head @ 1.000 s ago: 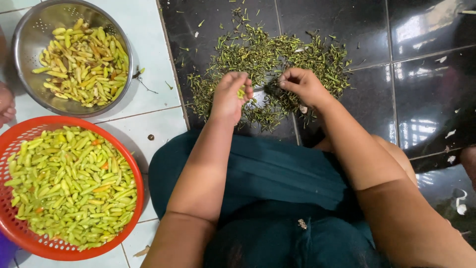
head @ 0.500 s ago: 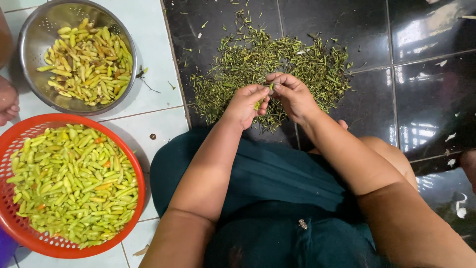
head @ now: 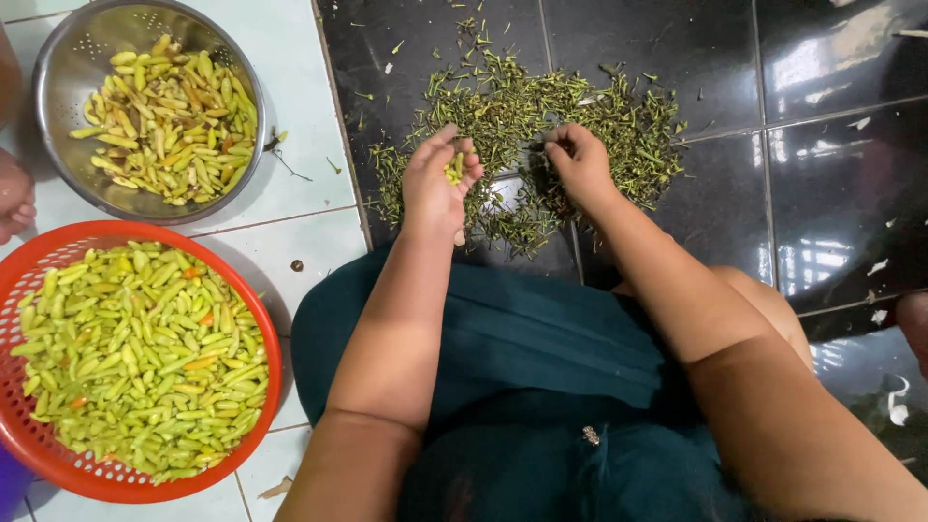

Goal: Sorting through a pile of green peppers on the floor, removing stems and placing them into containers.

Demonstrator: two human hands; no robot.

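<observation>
Chillies (head: 452, 170), a few small yellow-green ones, sit gathered in the left hand (head: 437, 184), whose fingers curl round them above the dark tiles. The right hand (head: 578, 159) is closed, knuckles up, at the edge of the stem pile (head: 527, 130); whether it pinches a stem or nothing at all I cannot tell from here. The two hands are now apart, with a bare patch of dark tile between them.

Around them the stems lie scattered in a wide green litter on the black floor (head: 822, 174), just ahead of the person's knees and dark green skirt (head: 522, 338). Off to the left, on the pale tiles, a steel colander (head: 58, 72) holds a moderate heap of stemmed chillies, while the red basket (head: 266, 387) nearer the person is full nearly to its rim. Another person's hand (head: 14, 198) shows at the far left edge, beside the colander.

Judging by the heaps, the work looks well short of halfway: the stem pile and the colander show a fair amount done, but the basket holds far more.

Half a second ago the hands met, fingertips together over one chilli just above the pile. Since then they have parted, the right dropping toward the stems and the left drawing back with its handful. Basket and colander lie as they did.
</observation>
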